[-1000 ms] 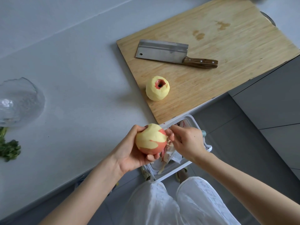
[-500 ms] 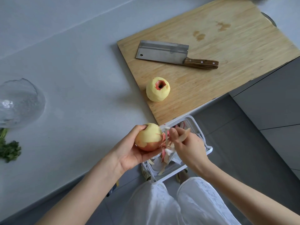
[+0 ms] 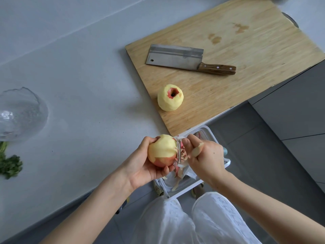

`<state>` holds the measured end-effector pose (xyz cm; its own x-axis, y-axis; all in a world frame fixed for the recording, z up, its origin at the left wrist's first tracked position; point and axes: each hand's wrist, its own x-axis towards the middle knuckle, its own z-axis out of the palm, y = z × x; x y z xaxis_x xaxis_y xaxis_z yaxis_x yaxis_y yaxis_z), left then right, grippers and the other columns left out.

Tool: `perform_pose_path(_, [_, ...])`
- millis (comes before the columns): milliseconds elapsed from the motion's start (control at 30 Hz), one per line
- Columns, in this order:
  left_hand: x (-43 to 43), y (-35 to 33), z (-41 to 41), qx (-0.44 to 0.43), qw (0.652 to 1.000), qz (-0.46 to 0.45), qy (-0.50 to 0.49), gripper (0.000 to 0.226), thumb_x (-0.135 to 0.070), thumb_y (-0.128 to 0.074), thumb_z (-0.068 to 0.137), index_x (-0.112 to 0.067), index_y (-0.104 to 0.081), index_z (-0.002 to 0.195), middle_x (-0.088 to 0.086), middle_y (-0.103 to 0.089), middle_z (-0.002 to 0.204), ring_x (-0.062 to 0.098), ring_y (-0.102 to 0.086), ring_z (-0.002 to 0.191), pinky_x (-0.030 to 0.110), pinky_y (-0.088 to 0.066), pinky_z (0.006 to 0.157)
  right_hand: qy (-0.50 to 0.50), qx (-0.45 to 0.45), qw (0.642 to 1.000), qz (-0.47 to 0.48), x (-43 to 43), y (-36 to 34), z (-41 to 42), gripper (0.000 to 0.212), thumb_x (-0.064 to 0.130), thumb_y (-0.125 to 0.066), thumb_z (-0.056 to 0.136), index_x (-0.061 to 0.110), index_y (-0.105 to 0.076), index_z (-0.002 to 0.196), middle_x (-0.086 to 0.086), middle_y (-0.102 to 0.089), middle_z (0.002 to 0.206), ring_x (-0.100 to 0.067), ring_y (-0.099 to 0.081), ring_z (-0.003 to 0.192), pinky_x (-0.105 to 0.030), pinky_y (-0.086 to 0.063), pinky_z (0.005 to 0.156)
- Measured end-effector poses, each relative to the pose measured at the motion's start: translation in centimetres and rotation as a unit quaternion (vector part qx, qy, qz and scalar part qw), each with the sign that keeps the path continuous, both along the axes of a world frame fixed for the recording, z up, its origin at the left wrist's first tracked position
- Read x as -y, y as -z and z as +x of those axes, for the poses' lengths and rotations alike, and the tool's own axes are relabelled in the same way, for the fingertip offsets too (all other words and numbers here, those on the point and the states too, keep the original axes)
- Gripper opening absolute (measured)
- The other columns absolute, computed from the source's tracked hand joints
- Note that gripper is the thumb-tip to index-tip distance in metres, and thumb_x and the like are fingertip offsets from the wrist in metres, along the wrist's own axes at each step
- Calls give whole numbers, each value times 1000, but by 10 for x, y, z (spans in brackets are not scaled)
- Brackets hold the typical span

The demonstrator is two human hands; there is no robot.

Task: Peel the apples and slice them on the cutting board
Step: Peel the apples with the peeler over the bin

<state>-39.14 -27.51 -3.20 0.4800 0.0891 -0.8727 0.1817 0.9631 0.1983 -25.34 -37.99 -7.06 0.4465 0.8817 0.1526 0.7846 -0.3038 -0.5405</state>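
Cups apple [image 3: 162,150] in left hand [image 3: 140,166], fingers curled underneath and thumb on top, just off the counter [image 3: 79,85] edge and above the bin [image 3: 228,162]. Shows pale yellow flesh over top and sides; keeps a red skin band at the bottom. Sets white peeler [image 3: 179,152] upright against the apple's right side, with curled peels [image 3: 182,156] hanging at the blade. Grips peeler in right hand [image 3: 205,159], fingers closed round the handle; carries one peel scrap [image 3: 197,149] on the knuckles.

On counter, left to right:
- herbs [image 3: 10,166] at the far left edge;
- glass bowl [image 3: 21,113] just behind them;
- board [image 3: 246,41] at upper right.

On board:
- second apple [image 3: 170,100] near the front corner, peeled except for the red stem hollow;
- cleaver [image 3: 186,59] flat behind it, blade left, wooden handle right.

Hides most of bin beneath hands and apple.
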Motion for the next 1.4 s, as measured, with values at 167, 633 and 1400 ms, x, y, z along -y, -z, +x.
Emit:
perform_pose_path(167, [-4,-9,2,65,995,-70,13,49,-35,-61,66,2,-61,98,23,-58,76,28,-54,52,21,-44,39,5,-12,1000,-25,2,18,4,36,31,-33,87,15,-53,61,8,-30,41,-15,-28,38,-16,-11,43])
perform_pose_path(633, [-10,-1,-3,58,995,1,77,18,-22,-67,63,-13,-76,76,23,-60,93,32,-55,70,30,-46,55,47,-651,608,-452,2,28,12,32,13,-26,95,7,-53,80,-1,-41,51,-11,-33,40,-20,-28,42])
perform_pose_path(1400, [-2,5,-7,40,999,5,-4,21,-27,-54,70,-13,-69,71,20,-60,78,31,-55,60,35,-53,48,-35,-76,992,89,2,3,5,34,27,-47,91,7,-49,65,10,-29,51,-14,-25,51,-25,-24,44])
